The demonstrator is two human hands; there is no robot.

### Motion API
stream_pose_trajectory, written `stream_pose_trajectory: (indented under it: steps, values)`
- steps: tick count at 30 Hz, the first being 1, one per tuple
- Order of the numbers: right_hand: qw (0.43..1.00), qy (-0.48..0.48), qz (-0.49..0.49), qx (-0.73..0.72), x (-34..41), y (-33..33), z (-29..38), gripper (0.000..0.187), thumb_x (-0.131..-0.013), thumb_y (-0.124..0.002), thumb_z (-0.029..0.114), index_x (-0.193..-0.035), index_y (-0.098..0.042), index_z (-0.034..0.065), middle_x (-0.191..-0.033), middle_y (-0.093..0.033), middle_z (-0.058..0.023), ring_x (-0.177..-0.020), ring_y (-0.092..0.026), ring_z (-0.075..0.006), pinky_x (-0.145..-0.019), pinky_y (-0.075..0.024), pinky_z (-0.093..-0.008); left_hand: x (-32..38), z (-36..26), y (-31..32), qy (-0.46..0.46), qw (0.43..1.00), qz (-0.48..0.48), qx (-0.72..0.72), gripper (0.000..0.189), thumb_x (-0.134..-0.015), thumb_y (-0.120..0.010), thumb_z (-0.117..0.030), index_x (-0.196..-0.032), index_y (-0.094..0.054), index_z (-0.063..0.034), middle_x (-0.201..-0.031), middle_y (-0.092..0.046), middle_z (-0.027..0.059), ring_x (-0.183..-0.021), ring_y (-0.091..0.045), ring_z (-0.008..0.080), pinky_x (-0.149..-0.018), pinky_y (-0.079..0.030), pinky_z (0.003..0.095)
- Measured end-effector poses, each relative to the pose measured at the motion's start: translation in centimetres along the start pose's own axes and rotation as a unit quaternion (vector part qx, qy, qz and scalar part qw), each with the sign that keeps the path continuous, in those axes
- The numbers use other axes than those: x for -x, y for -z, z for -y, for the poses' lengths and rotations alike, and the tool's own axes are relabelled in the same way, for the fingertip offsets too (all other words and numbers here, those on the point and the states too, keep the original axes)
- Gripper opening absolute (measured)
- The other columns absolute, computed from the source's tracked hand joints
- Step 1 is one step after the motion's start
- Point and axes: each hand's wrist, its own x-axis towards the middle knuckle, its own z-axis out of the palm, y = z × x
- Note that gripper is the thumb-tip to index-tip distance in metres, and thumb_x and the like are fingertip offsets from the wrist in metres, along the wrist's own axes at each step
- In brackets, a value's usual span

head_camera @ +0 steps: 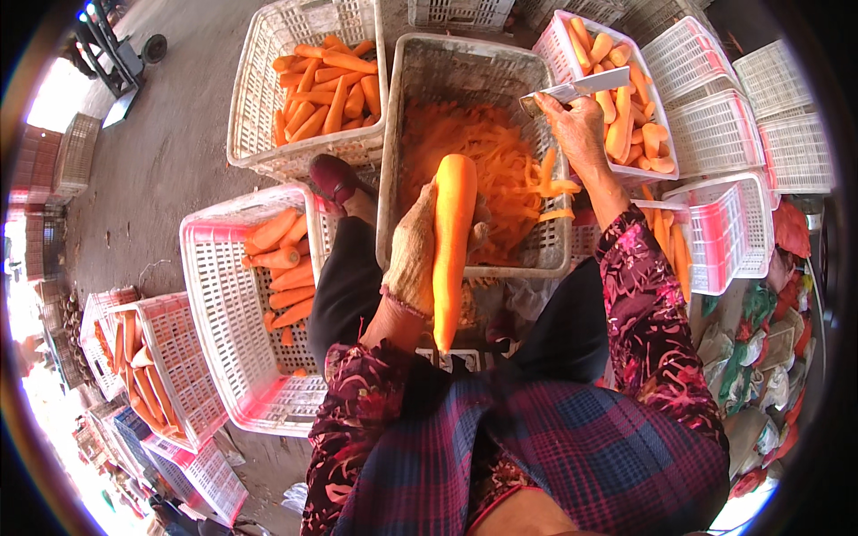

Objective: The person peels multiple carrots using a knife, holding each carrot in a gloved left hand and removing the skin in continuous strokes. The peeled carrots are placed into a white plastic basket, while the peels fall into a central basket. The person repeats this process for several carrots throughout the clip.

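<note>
My left hand (412, 254), in a knit work glove, grips a large peeled carrot (454, 241), its narrow tip pointing towards my lap. Beneath and beyond it stands a grey plastic crate (474, 271) with a heap of orange peelings (496, 174) inside. Bare and raised at the crate's right edge, my right hand (580, 127) holds a flat metal blade tool (590, 84), perhaps a knife or a peeler; its exact kind cannot be told. A few strips of peel hang over the crate's right rim, below that hand.
Smooth carrots fill a crate (241, 120) at upper left and a crate (660, 107) at upper right. A pink-edged crate (201, 288) with rougher carrots stands by my left leg. Stacked crates (717, 127) line the right. A hand truck or forklift (120, 60) is at far upper left.
</note>
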Motion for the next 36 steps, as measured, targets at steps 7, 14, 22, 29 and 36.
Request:
stream_pose_trajectory:
  steps: [7,14,22,29,36]
  values:
    - [0.909,-0.061,0.358,-0.206,8.3,1.1,7.5,0.016,-0.092,-0.077,0.022,-0.087,-0.077,0.0069,-0.063,-0.065,0.002,-0.048,-0.051,-0.0047,-0.042,-0.0381,-0.0228,0.4,-0.4,0.4,-0.043,0.989,-0.049,-0.136,0.045,-0.106,-0.054,-0.046,-0.124,-0.06,-0.0046,-0.096,-0.07,0.0118,-0.076,-0.07,0.0233,-0.067,-0.059,0.0333]
    - [0.84,-0.06,0.5,-0.203,15.3,-0.5,9.9,0.017,-0.088,-0.081,0.012,-0.098,-0.077,0.0002,-0.087,-0.076,-0.0037,-0.087,-0.069,-0.0124,-0.082,-0.0553,-0.0318,0.6,0.1,-0.2,-0.109,0.966,-0.074,-0.224,0.041,-0.106,-0.056,-0.036,-0.136,-0.057,-0.0079,-0.109,-0.066,0.0067,-0.091,-0.065,0.0185,-0.077,-0.056,0.0313]
    - [0.983,-0.081,0.132,-0.098,0.8,0.4,3.0,0.023,-0.09,-0.077,0.026,-0.085,-0.073,0.0038,-0.062,-0.058,0.0042,-0.049,-0.049,-0.0054,-0.046,-0.0358,-0.0226,1.8,0.1,-0.4,-0.021,0.964,0.006,-0.266,0.049,-0.107,-0.052,-0.039,-0.136,-0.055,-0.0007,-0.111,-0.066,0.0126,-0.093,-0.066,0.018,-0.082,-0.053,0.0285]
    - [0.979,-0.057,0.154,-0.122,2.2,2.4,2.8,0.049,-0.096,-0.069,0.047,-0.098,-0.071,-0.0019,-0.066,-0.059,-0.0007,-0.052,-0.054,-0.0079,-0.047,-0.0402,-0.0246,2.4,-0.5,-2.0,0.005,0.982,0.046,-0.182,0.06,-0.105,-0.052,-0.053,-0.128,-0.055,0.002,-0.1,-0.067,0.0126,-0.078,-0.065,0.0219,-0.068,-0.054,0.0318]
    - [0.973,0.127,0.183,0.055,6.1,2.6,4.0,0.02,-0.096,-0.069,0.016,-0.105,-0.07,-0.0015,-0.079,-0.068,-0.0129,-0.066,-0.066,-0.0227,-0.062,-0.0523,-0.0345,3.0,-0.8,-2.6,-0.078,0.901,-0.006,-0.427,0.05,-0.091,-0.074,-0.03,-0.128,-0.055,-0.0016,-0.096,-0.063,0.0055,-0.08,-0.062,0.0134,-0.072,-0.052,0.0276]
